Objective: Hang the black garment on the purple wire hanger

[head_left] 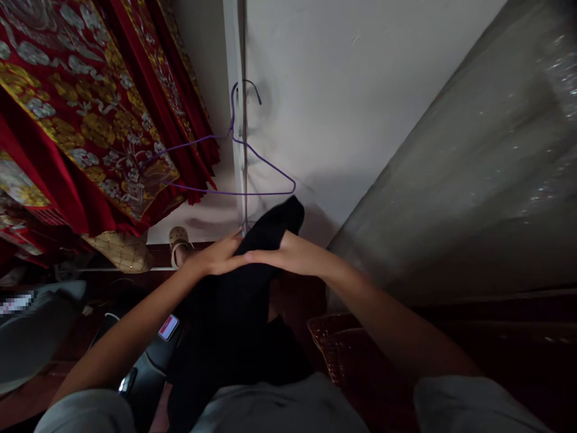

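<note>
I have a black garment (265,240) in my two hands, out in front of my body. My left hand (219,255) pinches it from one side and my right hand (295,252) from the other. Each grip is closed on the black cloth, with the thumbs on top and their tips meeting; most of my fingers are hidden. One end of the cloth pokes up past my hands, and the rest drops into the dark, so I can't tell where it ends.

Above it, a thin purple hanger (265,160) hangs by its hook at the white rail (240,156) by the wall (342,78). The hanger's left end lies over a red costume (90,120) with gold and silver flowers. A tan clog (179,239) with a foot in it is near my left hand. Lower down, a lit phone (168,328) lies by the edge of a dark seat (151,361).
</note>
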{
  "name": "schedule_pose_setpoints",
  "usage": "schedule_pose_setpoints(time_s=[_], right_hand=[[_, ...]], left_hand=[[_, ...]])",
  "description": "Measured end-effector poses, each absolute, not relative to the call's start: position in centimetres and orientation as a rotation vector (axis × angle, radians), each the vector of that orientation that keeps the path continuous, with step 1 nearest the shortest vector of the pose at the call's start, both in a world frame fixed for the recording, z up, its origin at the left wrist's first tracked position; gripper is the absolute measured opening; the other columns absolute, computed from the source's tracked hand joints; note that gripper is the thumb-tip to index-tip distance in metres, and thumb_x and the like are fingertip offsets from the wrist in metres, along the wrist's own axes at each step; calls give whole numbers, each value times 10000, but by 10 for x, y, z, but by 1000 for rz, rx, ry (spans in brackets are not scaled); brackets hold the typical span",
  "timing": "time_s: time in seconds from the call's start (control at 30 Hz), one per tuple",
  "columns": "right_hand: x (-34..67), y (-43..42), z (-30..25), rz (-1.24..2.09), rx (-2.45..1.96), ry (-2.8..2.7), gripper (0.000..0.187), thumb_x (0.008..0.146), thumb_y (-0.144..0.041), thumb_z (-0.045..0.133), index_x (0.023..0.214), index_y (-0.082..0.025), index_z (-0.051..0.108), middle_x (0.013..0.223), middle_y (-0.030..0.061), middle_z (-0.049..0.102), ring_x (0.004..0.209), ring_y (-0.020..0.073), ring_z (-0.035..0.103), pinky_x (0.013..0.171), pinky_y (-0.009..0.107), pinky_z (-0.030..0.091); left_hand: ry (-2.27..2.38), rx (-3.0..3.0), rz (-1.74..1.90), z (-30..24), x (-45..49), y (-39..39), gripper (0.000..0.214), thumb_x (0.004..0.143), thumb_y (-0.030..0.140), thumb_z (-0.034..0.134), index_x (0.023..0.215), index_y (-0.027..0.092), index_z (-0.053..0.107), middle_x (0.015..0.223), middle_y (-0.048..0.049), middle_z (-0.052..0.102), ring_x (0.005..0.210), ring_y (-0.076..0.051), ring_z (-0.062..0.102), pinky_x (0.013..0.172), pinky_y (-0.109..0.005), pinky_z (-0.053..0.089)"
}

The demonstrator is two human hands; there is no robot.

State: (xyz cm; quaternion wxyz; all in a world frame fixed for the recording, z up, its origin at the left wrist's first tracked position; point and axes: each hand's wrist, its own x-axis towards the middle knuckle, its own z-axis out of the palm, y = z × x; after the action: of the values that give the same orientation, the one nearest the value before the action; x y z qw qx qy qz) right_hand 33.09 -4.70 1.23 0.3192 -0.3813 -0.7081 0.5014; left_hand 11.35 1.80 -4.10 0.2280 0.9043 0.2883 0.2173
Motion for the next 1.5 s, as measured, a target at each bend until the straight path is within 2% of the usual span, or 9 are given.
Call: schedule_pose_setpoints(time_s=[0.13, 0.33, 0.47, 0.63, 0.87, 1.0, 1.23, 1.37, 1.5], right_hand=[[355, -35, 17, 808, -1221, -2193, 138, 713, -105, 714, 656, -228, 688, 626, 20, 668, 599, 184, 607, 622, 314, 484], [355, 42, 9, 396, -1161, -1816, 589, 755, -13, 546, 1244, -271, 751, 1229, 25, 763, 1149, 261, 707, 1044, 438, 534], [344, 110, -18, 403, -1130, -1586, 563, 799, -33, 532, 1308, -208, 696, 1385, 68, 697, 1340, 225, 621, 1183, 417, 452], [365, 134, -49, 415, -1190, -1619, 393, 765, -34, 545, 1044, -186, 776, 1158, 80, 782, 1141, 233, 717, 1074, 391, 517], [402, 113, -36, 227, -1204, -1595, 158, 744, -76, 596, 781, -174, 714, 759, 26, 705, 784, 200, 649, 821, 344, 516], [420, 104, -25, 214, -1207, -1563, 138, 735, -92, 654, 645, -190, 617, 628, -9, 574, 668, 158, 534, 689, 310, 442], [413, 91, -29, 305, -1188, -1525, 200, 719, -85, 642, 578, -200, 557, 563, -37, 497, 594, 128, 465, 616, 284, 375], [393, 74, -28, 348, -1123, -1661, 164, 729, -74, 628, 770, -186, 739, 735, 1, 698, 718, 157, 616, 722, 278, 472], [415, 65, -8, 110, -1135, -1478, 720, 738, 2, 576, 1439, -147, 637, 951, 50, 769, 771, 145, 636, 794, 279, 491]], left_hand=[[906, 2806, -149, -43, 86, 39, 326, 936, 501, 673, 900, 191, 767, 856, -65, 778, 916, -260, 746, 1236, -517, 348], [1297, 2900, -266, -30, 30, 59, 284, 972, 336, 570, 1118, 160, 739, 1011, -123, 775, 1061, -275, 726, 1246, -531, 306], [1702, 2749, -281, -26, 5, 62, 319, 964, 332, 551, 1203, 184, 700, 1088, -155, 773, 1084, -319, 722, 1056, -452, 493], [1953, 2570, -304, -36, -20, 64, 317, 976, 299, 481, 1205, 203, 679, 1166, -155, 762, 1049, -314, 735, 837, -358, 543], [1818, 2569, 598, -28, -3, 60, 224, 853, 126, 463, 995, 179, 627, 1102, -122, 721, 1033, -254, 686, 931, -343, 522], [1568, 2423, 1026, -8, 19, 59, 111, 799, 186, 587, 910, 189, 601, 1045, -88, 711, 985, -234, 677, 953, -351, 537], [1145, 2397, 1263, 47, 68, 49, 340, 756, 130, 551, 1080, 185, 637, 1256, -92, 690, 1263, -265, 616, 1150, -428, 464], [1185, 2561, 1261, 70, 90, 62, 643, 667, 21, 474, 1273, 172, 624, 1194, -84, 711, 1188, -252, 657, 1108, -408, 487], [1280, 2573, 1179, 72, 85, 80, 591, 664, 8, 455, 1184, 150, 698, 997, -65, 743, 1009, -241, 694, 1010, -381, 522]])
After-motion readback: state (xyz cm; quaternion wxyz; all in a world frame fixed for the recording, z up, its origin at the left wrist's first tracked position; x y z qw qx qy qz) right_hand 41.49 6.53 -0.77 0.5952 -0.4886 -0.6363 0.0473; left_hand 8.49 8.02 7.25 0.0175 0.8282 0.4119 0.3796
